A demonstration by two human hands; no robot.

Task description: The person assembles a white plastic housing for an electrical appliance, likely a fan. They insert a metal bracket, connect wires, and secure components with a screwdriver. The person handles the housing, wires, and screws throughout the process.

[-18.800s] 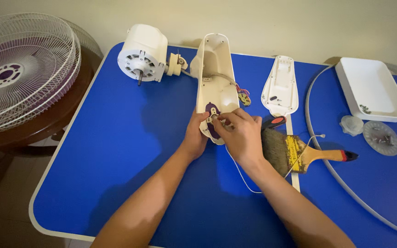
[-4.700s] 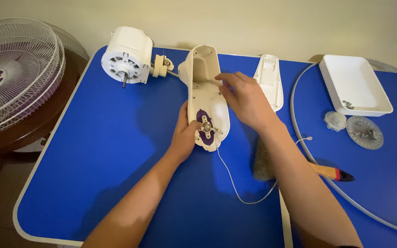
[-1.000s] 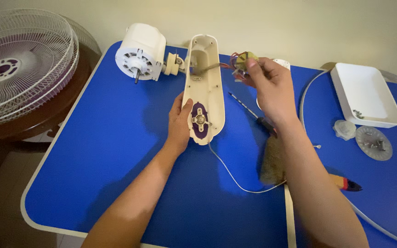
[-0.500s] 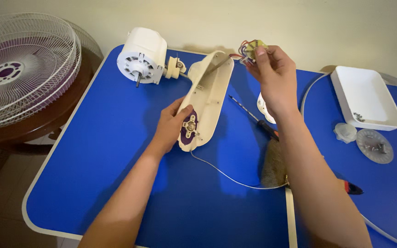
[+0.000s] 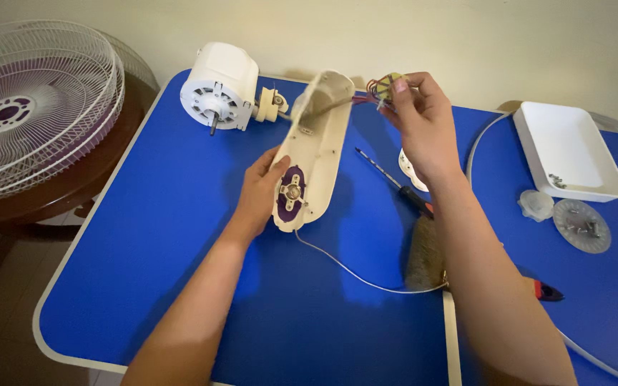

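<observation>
Blue counter (image 5: 144, 236). Left hand (image 5: 260, 191) grip closed on tilted cream housing (image 5: 314, 154); right hand (image 5: 420, 118) pinches small wired switch (image 5: 384, 86), raised.

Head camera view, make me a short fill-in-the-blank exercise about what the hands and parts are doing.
1. The left hand steadies the cream fan housing on the ____ table.
2. The right hand pinches a small wired switch part, lifted ____ the table.
3. The white motor lies to the ____ of the housing.

Missing words: blue; above; left
</observation>
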